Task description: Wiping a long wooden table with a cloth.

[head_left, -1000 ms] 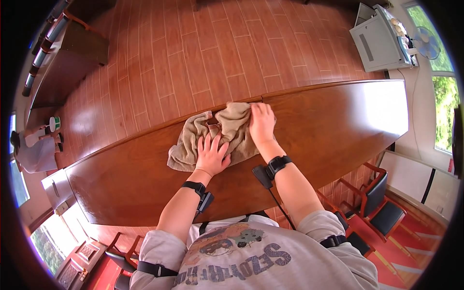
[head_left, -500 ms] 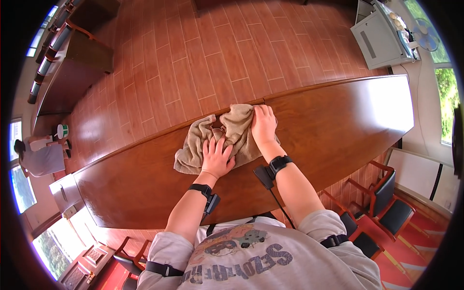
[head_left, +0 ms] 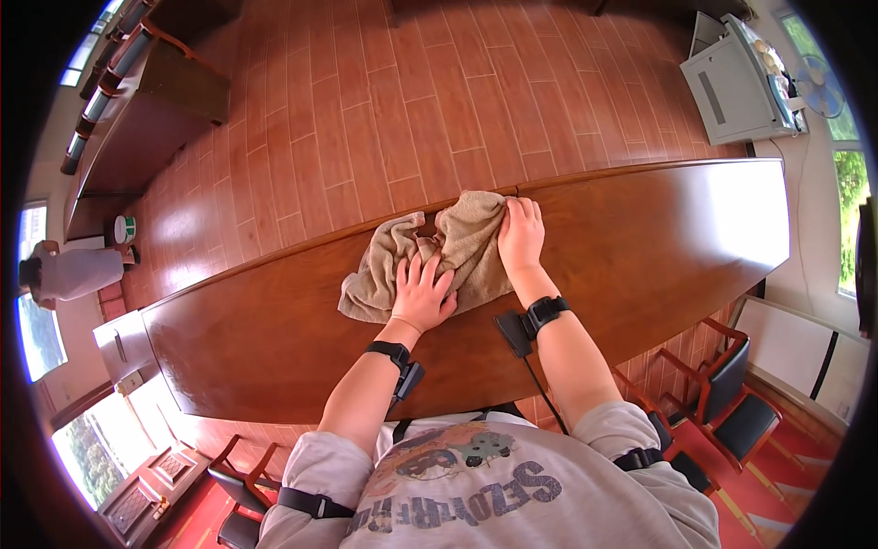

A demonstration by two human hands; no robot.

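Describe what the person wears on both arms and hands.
Both hands are bare: no gloves on the left hand or the right hand. Each wrist carries a black strap with a small black box on it; a thin black cable runs from the right one toward the body. Light grey sleeves are pushed above the elbows, with a black band around each upper arm.

Small round tub [head_left: 125,229] far left, standing on wooden floor [head_left: 384,119] close to wall; white body, green band round it, green top. Too small to make out more. Dark flat upright panel [head_left: 865,265] at right edge, mid-height, black, only a narrow sliver showing; screen or not, cannot tell. Nothing else of the kind legible.
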